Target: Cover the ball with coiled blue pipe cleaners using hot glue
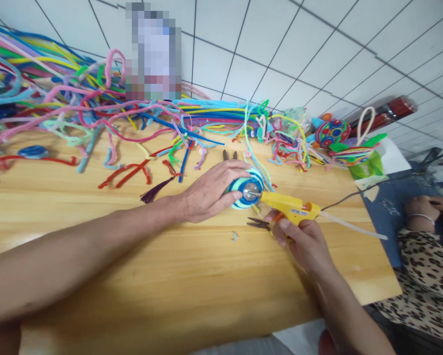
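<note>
My left hand (210, 192) curls around a small ball (245, 190) wrapped in blue and mint pipe cleaners, holding it on the wooden table (191, 276). A bare silvery patch of the ball faces right. My right hand (302, 239) grips a yellow hot glue gun (291, 208), finger on the orange trigger. Its nozzle touches the silvery patch. A white glue stick juts from the gun's rear toward the right, and a black cord runs off to the right.
Heaps of coloured pipe cleaners (69, 98) cover the table's far side. A dark tassel (155, 191), pliers (229, 155) and small scissors (258, 224) lie near my hands. Finished coloured crafts (335, 135) sit at the right. Another person's hands (428, 209) rest beyond the table's right edge.
</note>
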`<state>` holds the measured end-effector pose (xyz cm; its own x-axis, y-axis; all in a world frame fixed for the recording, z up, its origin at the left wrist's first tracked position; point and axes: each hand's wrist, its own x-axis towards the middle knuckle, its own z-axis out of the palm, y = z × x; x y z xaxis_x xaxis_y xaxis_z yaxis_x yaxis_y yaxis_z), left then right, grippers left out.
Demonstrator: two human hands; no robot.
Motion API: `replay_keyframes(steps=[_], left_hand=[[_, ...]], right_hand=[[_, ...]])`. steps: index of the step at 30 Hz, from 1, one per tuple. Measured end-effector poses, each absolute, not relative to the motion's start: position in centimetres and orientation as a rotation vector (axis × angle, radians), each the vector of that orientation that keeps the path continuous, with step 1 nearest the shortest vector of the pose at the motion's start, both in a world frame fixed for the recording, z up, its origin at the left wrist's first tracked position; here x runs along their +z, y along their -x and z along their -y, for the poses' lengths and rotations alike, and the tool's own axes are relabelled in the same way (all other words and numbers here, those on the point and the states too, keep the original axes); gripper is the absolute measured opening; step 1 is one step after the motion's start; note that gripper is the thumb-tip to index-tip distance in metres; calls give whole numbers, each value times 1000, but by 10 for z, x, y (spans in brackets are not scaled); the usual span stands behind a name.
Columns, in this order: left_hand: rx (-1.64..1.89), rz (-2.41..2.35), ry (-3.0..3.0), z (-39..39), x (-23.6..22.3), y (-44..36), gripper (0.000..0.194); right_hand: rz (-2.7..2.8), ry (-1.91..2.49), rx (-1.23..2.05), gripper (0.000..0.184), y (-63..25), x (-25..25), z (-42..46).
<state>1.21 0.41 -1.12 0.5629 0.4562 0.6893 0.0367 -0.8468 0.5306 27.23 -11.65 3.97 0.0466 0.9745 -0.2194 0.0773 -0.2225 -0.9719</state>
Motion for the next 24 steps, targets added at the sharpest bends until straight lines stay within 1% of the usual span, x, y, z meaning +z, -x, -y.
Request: replay_keyframes(steps=[5,24], left_hand=[[1218,-386,-2342,-5,-11,-12,41],[1184,-419,-2373,-3,-5,-9,39]], right_hand=[[1130,1467,1276,35,-276,41,116],[1130,1432,1290,30,-268,40,117]])
